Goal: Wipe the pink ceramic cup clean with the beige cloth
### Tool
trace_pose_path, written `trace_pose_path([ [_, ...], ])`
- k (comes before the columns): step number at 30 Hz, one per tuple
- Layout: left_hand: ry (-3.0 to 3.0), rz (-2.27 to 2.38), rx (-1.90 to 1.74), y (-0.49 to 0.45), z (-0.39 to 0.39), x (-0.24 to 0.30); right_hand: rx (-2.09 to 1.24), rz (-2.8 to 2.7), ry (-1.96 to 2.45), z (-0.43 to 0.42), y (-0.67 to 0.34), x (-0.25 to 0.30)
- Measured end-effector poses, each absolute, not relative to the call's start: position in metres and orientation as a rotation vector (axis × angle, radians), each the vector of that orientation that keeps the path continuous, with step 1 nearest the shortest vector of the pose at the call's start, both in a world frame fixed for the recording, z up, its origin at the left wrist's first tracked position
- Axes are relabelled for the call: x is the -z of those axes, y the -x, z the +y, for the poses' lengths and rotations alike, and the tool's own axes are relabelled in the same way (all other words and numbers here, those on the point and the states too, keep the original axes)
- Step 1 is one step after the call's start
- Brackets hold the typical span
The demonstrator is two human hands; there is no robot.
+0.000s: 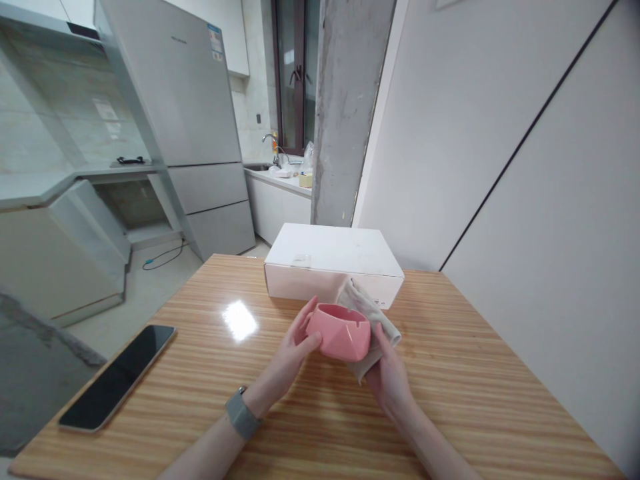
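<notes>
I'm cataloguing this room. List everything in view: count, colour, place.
table: 1, brown, foreground
box: 1, white, table's far side
phone: 1, black, table's left
faceted container: 1, pink, in front of box
cloth: 1, grey, beside container
refrigerator: 1, silver, back left
cable: 1, dark, floor at left
kitchen units: several, pale, left and back
sink: 1, silver, back counter
tap: 1, silver, at sink
window: 1, brown frame, back
pillar: 1, grey, beside window
wall: 1, white, right
wristband: 1, grey, left wrist
left hand: 1, bare, holding container
right hand: 1, bare, holding cloth
</notes>
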State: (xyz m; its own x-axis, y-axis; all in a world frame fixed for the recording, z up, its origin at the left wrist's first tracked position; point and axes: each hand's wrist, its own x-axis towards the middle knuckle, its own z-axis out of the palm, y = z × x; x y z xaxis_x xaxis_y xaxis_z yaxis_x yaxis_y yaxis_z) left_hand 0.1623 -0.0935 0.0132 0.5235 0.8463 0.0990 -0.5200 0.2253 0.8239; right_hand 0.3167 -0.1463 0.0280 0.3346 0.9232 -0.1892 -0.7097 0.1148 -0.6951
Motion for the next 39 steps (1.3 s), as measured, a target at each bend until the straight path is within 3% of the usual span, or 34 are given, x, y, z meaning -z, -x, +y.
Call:
trace_pose_path([
  [9, -0.932, 0.323, -0.939, -0.166, -0.101, -0.02, -1.322, -0.366, 0.753, -0.148, -0.314, -0.027],
  [28, -1.019, 0.582, -1.157, -0.159, -0.081, -0.006, -1.248, -0.329, 0.818, -0.15, -0.31, -0.016],
  [39, -0.848, 0.364, -0.941, -0.165, -0.091, -0.008, -1.186, -0.31, 0.812, -0.144, -0.32, -0.016],
])
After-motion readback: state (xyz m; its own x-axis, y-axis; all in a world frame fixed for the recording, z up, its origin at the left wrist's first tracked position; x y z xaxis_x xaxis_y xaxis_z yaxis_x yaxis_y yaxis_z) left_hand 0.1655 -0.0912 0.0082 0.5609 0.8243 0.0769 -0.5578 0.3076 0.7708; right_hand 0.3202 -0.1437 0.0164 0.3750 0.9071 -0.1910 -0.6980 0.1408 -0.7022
